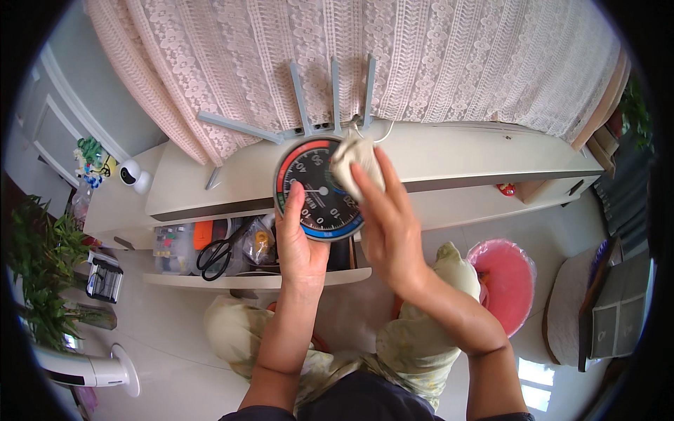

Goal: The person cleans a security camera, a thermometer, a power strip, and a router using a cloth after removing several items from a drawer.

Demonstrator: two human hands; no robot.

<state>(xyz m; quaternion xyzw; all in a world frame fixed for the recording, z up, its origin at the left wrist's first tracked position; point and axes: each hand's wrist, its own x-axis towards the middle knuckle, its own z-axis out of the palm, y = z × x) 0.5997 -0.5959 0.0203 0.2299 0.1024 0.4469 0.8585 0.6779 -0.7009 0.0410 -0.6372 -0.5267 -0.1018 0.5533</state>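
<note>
My left hand (300, 237) grips a round dial thermometer (310, 200) by its lower left rim, with the thumb over the face. The dial is black, with a red band at the upper left and a blue one along the bottom. In my right hand (392, 226) is a bunched cream cloth (358, 163), which overlaps the dial's right side and hides part of its scale. Below the dial, a pulled-out drawer (316, 279) holds black-handled scissors (216, 258), a clear plastic box (174, 250), an orange item (203, 234) and a plastic bag with something yellow inside (260, 242).
A router with several grey antennas (335, 94) lies on the white cabinet top (453, 147) before a lace curtain (421, 63). A white camera (134, 176) stands at left. On the floor are a pink lined bin (505, 284) and, at left, potted plants (42, 263).
</note>
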